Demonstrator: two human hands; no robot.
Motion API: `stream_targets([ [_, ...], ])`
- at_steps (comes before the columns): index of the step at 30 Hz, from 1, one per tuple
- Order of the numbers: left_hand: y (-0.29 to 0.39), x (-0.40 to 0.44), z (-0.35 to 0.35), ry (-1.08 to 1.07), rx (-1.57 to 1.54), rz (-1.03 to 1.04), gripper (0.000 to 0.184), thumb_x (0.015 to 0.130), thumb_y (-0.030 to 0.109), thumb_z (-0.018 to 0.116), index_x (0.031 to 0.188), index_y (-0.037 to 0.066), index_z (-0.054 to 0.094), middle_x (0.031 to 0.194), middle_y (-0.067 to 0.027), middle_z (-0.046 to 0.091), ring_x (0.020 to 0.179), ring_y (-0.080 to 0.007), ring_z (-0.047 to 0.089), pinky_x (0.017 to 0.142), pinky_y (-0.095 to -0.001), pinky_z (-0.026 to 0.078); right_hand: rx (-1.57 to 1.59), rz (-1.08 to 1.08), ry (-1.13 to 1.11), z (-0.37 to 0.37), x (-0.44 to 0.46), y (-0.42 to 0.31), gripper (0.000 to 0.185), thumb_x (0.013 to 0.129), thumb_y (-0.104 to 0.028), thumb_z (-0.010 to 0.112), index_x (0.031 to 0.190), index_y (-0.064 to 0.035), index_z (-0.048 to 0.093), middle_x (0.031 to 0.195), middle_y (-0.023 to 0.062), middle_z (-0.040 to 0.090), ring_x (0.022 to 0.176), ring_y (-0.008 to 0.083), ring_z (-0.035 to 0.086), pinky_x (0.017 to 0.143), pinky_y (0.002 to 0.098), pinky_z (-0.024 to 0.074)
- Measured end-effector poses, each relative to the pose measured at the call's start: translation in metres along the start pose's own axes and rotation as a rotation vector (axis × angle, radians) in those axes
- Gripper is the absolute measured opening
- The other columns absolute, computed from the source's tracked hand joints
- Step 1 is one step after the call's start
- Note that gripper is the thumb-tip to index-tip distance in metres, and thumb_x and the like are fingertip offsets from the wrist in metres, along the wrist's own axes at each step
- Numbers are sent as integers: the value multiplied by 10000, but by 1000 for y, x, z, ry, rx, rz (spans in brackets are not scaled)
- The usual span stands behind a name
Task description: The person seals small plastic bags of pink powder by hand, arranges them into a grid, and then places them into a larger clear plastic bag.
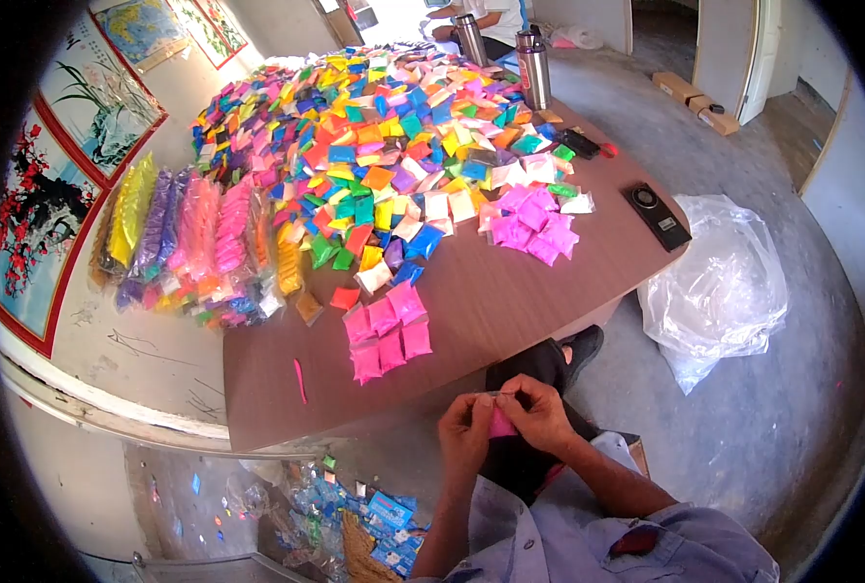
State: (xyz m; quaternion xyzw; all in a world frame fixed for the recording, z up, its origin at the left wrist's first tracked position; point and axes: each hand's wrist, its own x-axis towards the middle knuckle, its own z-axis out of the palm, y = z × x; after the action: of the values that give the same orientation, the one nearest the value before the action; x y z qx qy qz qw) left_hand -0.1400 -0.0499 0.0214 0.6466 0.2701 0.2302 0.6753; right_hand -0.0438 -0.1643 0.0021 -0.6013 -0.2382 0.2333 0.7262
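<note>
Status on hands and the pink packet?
Left hand and right hand both gripping pink packet, over the lap. Pink packets in two rows on table. Nothing seen blocking the hands.

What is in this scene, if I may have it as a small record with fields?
Left hand: left hand pinches a pink packet
Right hand: right hand pinches the same packet
Table, near edge: six pink packets, two rows of three; thin pink stick
Table, far part: large multicoloured heap; steel flasks
Table, right side: black device
Floor, right: clear plastic bag
</note>
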Motion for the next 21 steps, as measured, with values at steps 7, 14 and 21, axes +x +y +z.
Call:
stream_targets([
  [7, -3, 2, -5, -5, 63, 71, 212, 1064, 209, 668, 1037, 6, 726, 899, -1, 692, 816, -66, 603, 743, -233, 492, 14, 56, -9, 2, -2, -4, 68, 1015, -91, 689, 1041, -29, 674, 925, 10, 655, 824, 76, 611, 725, 248, 512],
  [14, 2, 1, 3, -30, -3, -18, 181, 1063, 186, 672, 1061, 14, 727, 935, -4, 705, 846, -67, 623, 767, -228, 501, -19, -23, 20, -1, 0, 5, 68, 1013, -93, 695, 1045, -36, 675, 912, 9, 650, 817, 76, 615, 722, 246, 519],
  [21, -2, 3, -1, -24, 4, 62, 173, 1060, 174, 680, 1064, 7, 725, 956, -2, 711, 867, -70, 630, 784, -226, 505, 35, 37, 26, 1, -1, 1, 75, 1014, -93, 693, 1039, -25, 677, 932, 3, 658, 846, 80, 617, 738, 252, 525],
])
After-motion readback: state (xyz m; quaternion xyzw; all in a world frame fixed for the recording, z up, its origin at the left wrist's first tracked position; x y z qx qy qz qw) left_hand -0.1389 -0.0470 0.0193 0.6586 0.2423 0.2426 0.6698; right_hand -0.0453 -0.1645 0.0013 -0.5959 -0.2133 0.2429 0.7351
